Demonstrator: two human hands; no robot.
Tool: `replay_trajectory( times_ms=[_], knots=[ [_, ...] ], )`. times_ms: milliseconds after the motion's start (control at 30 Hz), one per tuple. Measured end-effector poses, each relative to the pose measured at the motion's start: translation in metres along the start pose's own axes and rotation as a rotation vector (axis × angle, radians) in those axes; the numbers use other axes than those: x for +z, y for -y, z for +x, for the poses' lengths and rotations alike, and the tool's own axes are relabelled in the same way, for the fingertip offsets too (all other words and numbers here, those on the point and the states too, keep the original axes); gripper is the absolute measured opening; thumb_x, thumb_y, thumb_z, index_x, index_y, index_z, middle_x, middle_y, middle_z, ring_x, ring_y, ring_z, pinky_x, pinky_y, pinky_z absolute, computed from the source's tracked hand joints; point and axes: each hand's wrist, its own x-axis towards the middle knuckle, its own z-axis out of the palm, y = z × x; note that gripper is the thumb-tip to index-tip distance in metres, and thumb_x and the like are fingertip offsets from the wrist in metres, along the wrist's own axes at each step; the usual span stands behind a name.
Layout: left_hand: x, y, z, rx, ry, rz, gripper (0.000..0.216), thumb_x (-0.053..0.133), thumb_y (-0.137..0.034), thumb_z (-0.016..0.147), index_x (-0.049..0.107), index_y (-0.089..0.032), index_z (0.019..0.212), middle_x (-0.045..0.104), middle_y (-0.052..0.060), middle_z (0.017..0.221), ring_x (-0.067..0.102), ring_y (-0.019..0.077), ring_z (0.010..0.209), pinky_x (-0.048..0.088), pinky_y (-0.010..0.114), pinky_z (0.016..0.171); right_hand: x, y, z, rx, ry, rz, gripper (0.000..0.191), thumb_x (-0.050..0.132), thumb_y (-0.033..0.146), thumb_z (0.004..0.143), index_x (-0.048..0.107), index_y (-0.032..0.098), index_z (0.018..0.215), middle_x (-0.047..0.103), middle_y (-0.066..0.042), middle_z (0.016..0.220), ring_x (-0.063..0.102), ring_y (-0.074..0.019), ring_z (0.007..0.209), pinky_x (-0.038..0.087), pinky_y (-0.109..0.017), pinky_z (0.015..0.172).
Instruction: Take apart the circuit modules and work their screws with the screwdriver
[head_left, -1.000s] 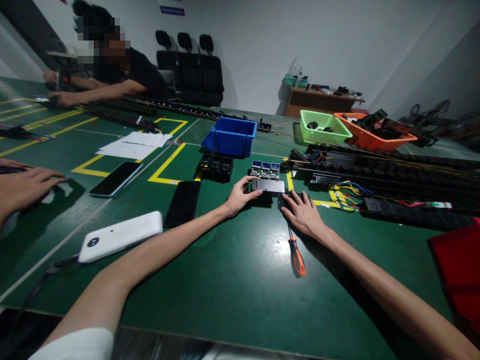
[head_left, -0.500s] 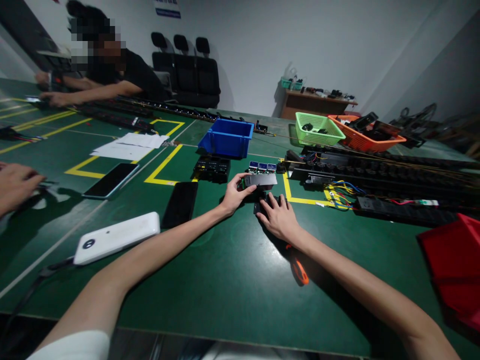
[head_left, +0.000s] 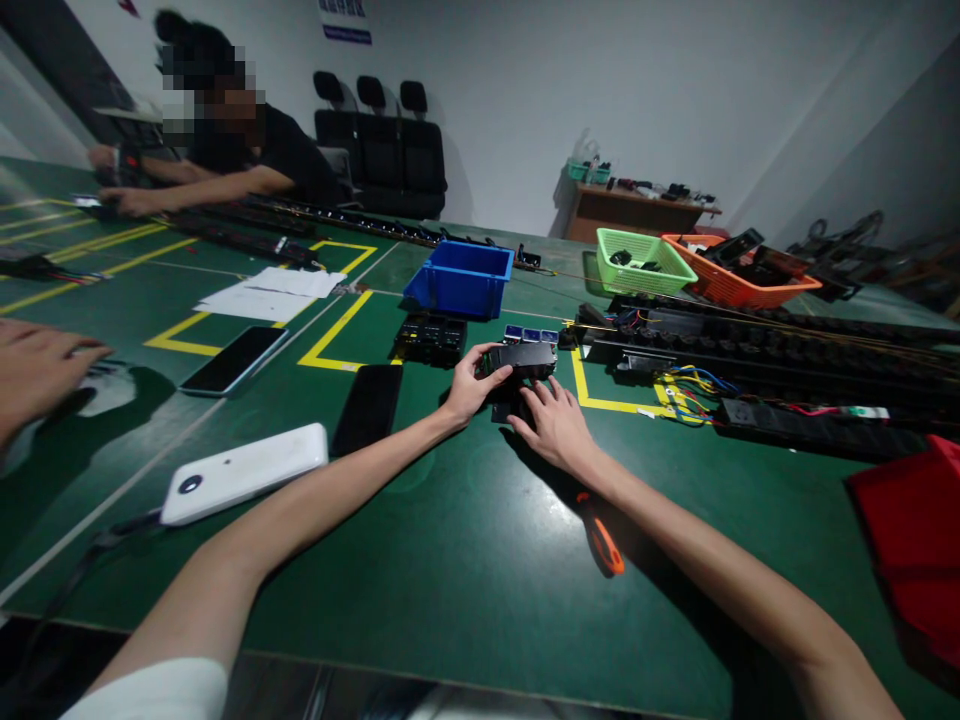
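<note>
Over the yellow-taped green table (head_left: 450, 600), before a pale wall (head_left: 517, 110), two bare arms (head_left: 337, 500) stretch forward — the left hand (head_left: 469, 390) pinches a black boxy module (head_left: 525, 357) near the blue bin (head_left: 466, 282); the right hand (head_left: 561, 425) — fingers spread, palm down — is just beside it.

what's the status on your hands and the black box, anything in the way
Left hand gripping black box by its left end. Right hand spread close by, contact unclear. Screwdriver on table, seemingly not in the way.
</note>
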Motion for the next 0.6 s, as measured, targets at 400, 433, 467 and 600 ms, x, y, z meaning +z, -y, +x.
replay_trajectory(
  times_ms=[400,433,467,600],
  knots=[
    [-0.001,0.005,0.003,-0.07,-0.062,-0.06,0.052,0.074,-0.041,0.073,0.057,-0.02,0.117,0.062,0.007,0.116,0.06,0.0203,0.107,0.049,0.038,0.096,0.001,-0.072,0.0,-0.196,-0.082,0.408,0.029,0.054,0.036,0.09,0.06,0.02,0.114,0.061,-0.011,0.12,0.056,-0.0241,0.114,0.045,-0.043,0.099],
    [-0.001,0.005,0.003,-0.065,-0.059,-0.058,0.051,0.074,-0.041,0.073,0.057,-0.02,0.117,0.062,0.007,0.116,0.06,0.0202,0.107,0.049,0.038,0.097,0.003,-0.07,0.001,-0.235,-0.063,0.429,0.031,0.052,0.037,0.091,0.06,0.021,0.117,0.06,-0.011,0.124,0.055,-0.024,0.116,0.045,-0.044,0.1],
    [-0.001,0.004,0.003,-0.06,-0.056,-0.054,0.051,0.074,-0.041,0.073,0.057,-0.02,0.117,0.062,0.007,0.116,0.06,0.0202,0.108,0.049,0.039,0.098,0.004,-0.066,0.003,-0.278,-0.038,0.443,0.034,0.051,0.038,0.092,0.058,0.021,0.121,0.058,-0.011,0.127,0.054,-0.0242,0.119,0.044,-0.045,0.101],
    [0.0,0.003,0.002,-0.051,-0.043,-0.023,0.052,0.074,-0.041,0.073,0.057,-0.021,0.117,0.062,0.007,0.118,0.058,0.021,0.111,0.048,0.039,0.099,0.007,-0.053,0.015,-0.409,0.078,0.388,0.058,0.057,0.05,0.087,0.05,0.02,0.136,0.048,-0.014,0.143,0.042,-0.028,0.134,0.036,-0.05,0.109]
  ],
)
